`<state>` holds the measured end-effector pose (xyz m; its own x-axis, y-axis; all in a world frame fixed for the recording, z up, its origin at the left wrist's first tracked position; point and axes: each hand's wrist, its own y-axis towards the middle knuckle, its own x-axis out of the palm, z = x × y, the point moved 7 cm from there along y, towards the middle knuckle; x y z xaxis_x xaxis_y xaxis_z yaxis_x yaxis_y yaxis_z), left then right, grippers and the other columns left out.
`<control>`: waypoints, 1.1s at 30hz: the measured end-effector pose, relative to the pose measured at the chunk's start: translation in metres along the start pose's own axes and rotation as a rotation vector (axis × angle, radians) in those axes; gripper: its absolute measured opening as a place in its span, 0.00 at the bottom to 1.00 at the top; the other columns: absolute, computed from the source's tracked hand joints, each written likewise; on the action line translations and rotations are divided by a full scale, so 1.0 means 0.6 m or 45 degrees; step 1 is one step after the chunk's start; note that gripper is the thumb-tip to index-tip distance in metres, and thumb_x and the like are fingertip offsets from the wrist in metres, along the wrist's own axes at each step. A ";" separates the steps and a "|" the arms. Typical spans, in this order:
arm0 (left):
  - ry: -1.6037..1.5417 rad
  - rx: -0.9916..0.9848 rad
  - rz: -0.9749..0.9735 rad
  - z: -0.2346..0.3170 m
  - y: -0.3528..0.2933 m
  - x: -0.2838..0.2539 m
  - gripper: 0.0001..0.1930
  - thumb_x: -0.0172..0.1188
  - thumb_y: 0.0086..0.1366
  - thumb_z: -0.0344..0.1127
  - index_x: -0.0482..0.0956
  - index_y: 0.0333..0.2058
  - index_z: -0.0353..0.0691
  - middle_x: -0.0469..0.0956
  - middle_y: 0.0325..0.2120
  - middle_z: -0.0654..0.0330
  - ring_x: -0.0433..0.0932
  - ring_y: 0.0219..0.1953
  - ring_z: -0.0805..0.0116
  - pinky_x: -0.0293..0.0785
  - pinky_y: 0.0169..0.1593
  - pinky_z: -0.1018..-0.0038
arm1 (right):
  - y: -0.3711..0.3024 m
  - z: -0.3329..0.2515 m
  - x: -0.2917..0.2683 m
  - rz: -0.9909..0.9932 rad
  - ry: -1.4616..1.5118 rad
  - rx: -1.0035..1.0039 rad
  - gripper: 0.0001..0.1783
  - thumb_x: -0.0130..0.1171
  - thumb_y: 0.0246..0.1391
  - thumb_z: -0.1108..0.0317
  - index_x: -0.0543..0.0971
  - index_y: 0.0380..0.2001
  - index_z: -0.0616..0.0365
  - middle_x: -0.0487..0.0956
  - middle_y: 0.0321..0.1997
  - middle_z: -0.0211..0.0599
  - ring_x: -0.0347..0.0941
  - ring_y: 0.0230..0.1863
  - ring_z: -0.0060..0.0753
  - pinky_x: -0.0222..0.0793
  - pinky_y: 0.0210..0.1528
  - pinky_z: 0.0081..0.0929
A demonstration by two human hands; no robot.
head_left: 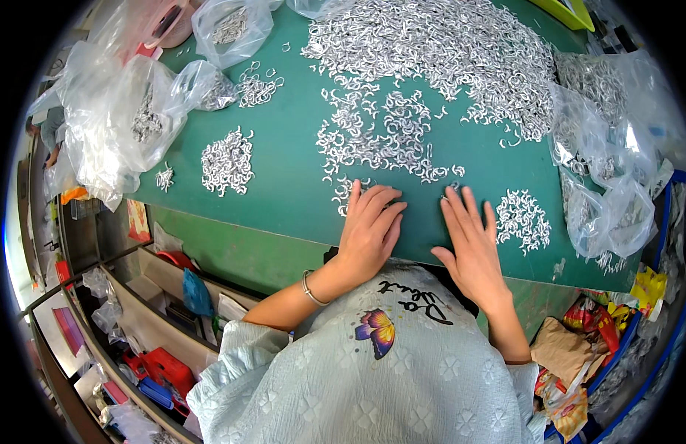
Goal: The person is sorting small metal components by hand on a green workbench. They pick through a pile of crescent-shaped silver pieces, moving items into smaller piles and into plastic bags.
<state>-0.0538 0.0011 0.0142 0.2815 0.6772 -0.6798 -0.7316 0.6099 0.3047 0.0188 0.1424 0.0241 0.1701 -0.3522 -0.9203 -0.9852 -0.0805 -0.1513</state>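
Note:
My left hand [369,235] rests on the green table [283,155] near its front edge, fingers slightly bent and apart, at the lower end of a loose spread of small silver curved metal pieces [372,137]. A few of those pieces lie right beside its fingertips. To the right, my right hand [470,248] is laid flat with fingers stretched out, its fingertips at one or two stray pieces. A small pile of curved pieces [522,220] sits just right of it. Nothing is visibly gripped in either hand, though the undersides of both are hidden.
A large heap of curved pieces [439,44] covers the far side. Smaller piles [228,163] lie at left. Clear plastic bags [113,126] stand on the left, and more bags [609,148] on the right. A yellow-green tray [569,11] is at far right; shelves [187,292] stand below left.

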 end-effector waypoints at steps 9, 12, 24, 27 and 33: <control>0.041 -0.013 -0.013 -0.004 -0.004 0.001 0.14 0.62 0.55 0.21 0.77 0.42 0.35 0.72 0.48 0.53 0.71 0.53 0.51 0.52 0.64 0.40 | -0.014 0.007 -0.008 0.113 0.023 0.077 0.43 0.65 0.49 0.57 0.62 0.65 0.63 0.54 0.74 0.38 0.42 0.76 0.50 0.36 0.70 0.66; 0.017 0.023 -0.014 0.009 -0.001 0.007 0.15 0.62 0.54 0.22 0.77 0.42 0.35 0.73 0.47 0.54 0.71 0.53 0.52 0.51 0.64 0.40 | -0.012 0.011 0.013 0.057 0.019 0.089 0.40 0.63 0.52 0.59 0.62 0.65 0.62 0.54 0.74 0.38 0.43 0.76 0.51 0.34 0.69 0.66; 0.032 0.125 -0.063 0.034 0.027 0.052 0.13 0.68 0.53 0.29 0.79 0.39 0.42 0.73 0.39 0.62 0.72 0.44 0.62 0.58 0.49 0.62 | 0.008 0.043 -0.025 0.417 0.089 0.153 0.25 0.59 0.56 0.71 0.72 0.58 0.58 0.66 0.68 0.36 0.54 0.72 0.48 0.41 0.69 0.59; -0.022 0.114 -0.044 0.027 0.023 0.052 0.12 0.68 0.52 0.29 0.79 0.37 0.43 0.73 0.37 0.63 0.72 0.43 0.63 0.58 0.48 0.62 | -0.007 0.034 -0.029 0.471 0.292 0.064 0.20 0.61 0.53 0.72 0.77 0.51 0.58 0.71 0.62 0.36 0.59 0.69 0.46 0.42 0.68 0.56; -0.099 0.233 0.052 0.046 0.028 0.027 0.12 0.68 0.51 0.25 0.79 0.36 0.42 0.75 0.36 0.63 0.73 0.40 0.63 0.59 0.47 0.64 | -0.006 0.033 -0.021 0.548 0.715 0.093 0.12 0.64 0.49 0.77 0.80 0.40 0.62 0.80 0.41 0.42 0.74 0.46 0.45 0.66 0.49 0.37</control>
<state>-0.0444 0.0335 0.0266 0.3064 0.7283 -0.6129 -0.6204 0.6411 0.4518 0.0199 0.1655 0.0290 -0.2686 -0.7675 -0.5820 -0.9629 0.2292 0.1421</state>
